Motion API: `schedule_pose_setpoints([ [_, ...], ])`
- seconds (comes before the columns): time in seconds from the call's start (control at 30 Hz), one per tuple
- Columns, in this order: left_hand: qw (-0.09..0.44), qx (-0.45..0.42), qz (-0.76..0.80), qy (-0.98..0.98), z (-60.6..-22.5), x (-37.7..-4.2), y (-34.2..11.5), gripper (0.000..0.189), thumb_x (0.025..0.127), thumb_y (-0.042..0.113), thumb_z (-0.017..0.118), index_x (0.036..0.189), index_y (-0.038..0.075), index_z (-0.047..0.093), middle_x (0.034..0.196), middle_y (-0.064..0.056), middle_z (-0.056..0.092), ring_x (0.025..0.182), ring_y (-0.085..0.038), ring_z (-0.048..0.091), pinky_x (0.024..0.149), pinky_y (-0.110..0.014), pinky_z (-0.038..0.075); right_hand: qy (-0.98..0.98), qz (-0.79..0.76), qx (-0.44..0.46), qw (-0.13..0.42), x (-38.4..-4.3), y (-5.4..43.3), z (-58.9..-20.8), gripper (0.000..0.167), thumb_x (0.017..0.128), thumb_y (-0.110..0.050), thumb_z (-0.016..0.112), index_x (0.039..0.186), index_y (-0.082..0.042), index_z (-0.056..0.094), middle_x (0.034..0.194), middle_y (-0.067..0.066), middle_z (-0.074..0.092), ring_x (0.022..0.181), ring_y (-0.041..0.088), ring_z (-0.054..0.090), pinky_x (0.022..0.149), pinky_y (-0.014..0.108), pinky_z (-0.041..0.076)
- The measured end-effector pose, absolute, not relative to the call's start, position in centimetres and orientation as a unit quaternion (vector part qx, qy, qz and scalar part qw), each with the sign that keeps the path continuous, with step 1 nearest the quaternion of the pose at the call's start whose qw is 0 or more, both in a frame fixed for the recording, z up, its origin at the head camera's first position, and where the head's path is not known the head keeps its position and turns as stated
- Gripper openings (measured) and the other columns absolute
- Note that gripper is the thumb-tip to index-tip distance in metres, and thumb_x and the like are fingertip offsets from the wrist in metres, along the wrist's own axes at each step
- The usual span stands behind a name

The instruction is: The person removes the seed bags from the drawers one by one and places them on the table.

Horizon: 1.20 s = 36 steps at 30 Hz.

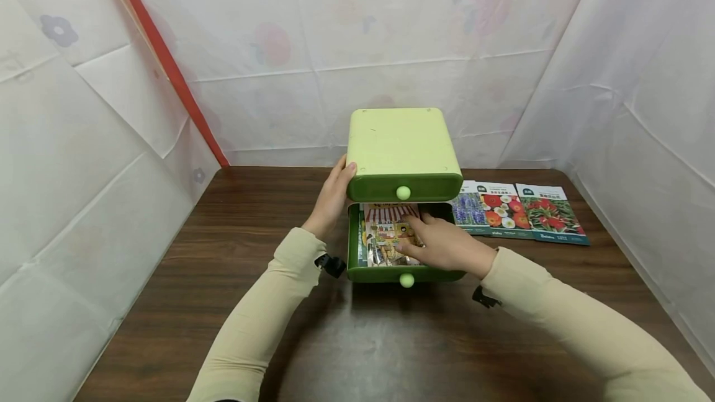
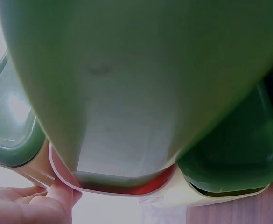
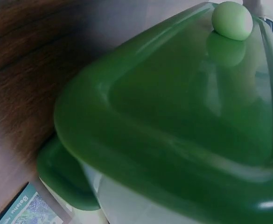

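Observation:
A small cabinet [image 1: 401, 141] with a pale green top and dark green drawer fronts stands on the table. Its middle drawer [image 1: 377, 275] is pulled out toward me, while the drawers above and below it are closed. Inside lies a colourful picture booklet [image 1: 385, 244] with a striped awning on its cover, over another sheet at its left edge. My right hand [image 1: 447, 244] reaches over the drawer's right side, its spread fingers over the booklet. Against the cabinet's upper left side rests my left hand [image 1: 331, 198], also seen beside the opening in the left wrist view.
Several seed packets with flower pictures, among them a red-flowered packet [image 1: 552, 213] and a poppy packet [image 1: 503, 209], lie right of the cabinet on the dark wood table [image 1: 251, 228]. White patterned sheeting [image 1: 335, 48] hangs around the back and sides.

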State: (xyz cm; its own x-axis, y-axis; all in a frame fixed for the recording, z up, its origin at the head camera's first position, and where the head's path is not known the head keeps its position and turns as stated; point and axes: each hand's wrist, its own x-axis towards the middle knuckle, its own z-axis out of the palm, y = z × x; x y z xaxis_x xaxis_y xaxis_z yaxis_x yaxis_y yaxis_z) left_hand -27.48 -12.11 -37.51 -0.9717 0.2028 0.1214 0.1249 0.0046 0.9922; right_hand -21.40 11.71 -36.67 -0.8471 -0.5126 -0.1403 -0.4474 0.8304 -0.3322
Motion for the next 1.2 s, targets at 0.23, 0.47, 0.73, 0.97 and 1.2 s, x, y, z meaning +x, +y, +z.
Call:
schedule_pose_setpoints([
  [0.23,0.027,0.118,0.694,0.709,-37.54,-27.51,-12.05,0.066,0.101,0.057,0.037,0.158,0.032,0.014,0.158,-0.003,0.027,0.127,-0.028,0.049,0.104,-0.053,0.043,0.944,-0.147,-0.261,0.139,-21.76,11.71,-36.79,0.066,0.1,-0.052,0.047,0.149,-0.008,0.04,0.143,0.025,0.049,0.121,0.039,0.057,0.096,0.054,0.048],
  [0.47,0.025,0.117,0.689,0.714,-37.54,-27.5,-12.05,0.067,0.1,0.058,0.037,0.158,0.031,0.014,0.161,0.0,0.021,0.135,-0.026,0.042,0.11,-0.054,0.037,0.937,-0.175,-0.267,0.144,-21.99,11.49,-36.9,0.063,0.101,-0.047,0.049,0.148,-0.006,0.041,0.123,0.013,0.061,0.106,0.026,0.064,0.087,0.047,0.051],
  [0.73,0.025,0.112,0.698,0.706,-37.49,-27.48,-12.02,0.065,0.101,0.055,0.038,0.158,0.031,0.015,0.157,-0.004,0.028,0.122,-0.028,0.051,0.106,-0.052,0.042,0.93,-0.196,-0.285,0.127,-21.77,11.27,-36.9,0.064,0.101,-0.041,0.053,0.149,-0.002,0.038,0.145,0.022,0.048,0.127,0.035,0.055,0.101,0.052,0.046],
  [0.97,0.021,0.106,0.701,0.705,-37.41,-27.42,-11.94,0.066,0.101,0.055,0.038,0.158,0.029,0.016,0.153,-0.007,0.033,0.114,-0.025,0.054,0.102,-0.05,0.046,0.929,-0.207,-0.284,0.111,-21.55,11.2,-37.03,0.062,0.101,-0.04,0.052,0.15,-0.004,0.038,0.145,0.02,0.05,0.115,0.03,0.063,0.093,0.05,0.051],
  [1.2,0.022,0.108,0.696,0.709,-37.43,-27.45,-11.97,0.065,0.101,0.055,0.037,0.158,0.03,0.015,0.156,-0.006,0.029,0.118,-0.027,0.052,0.103,-0.052,0.044,0.929,-0.207,-0.282,0.123,-21.34,10.9,-36.76,0.063,0.101,-0.04,0.053,0.152,-0.007,0.036,0.152,0.021,0.041,0.118,0.032,0.061,0.097,0.051,0.049],
])
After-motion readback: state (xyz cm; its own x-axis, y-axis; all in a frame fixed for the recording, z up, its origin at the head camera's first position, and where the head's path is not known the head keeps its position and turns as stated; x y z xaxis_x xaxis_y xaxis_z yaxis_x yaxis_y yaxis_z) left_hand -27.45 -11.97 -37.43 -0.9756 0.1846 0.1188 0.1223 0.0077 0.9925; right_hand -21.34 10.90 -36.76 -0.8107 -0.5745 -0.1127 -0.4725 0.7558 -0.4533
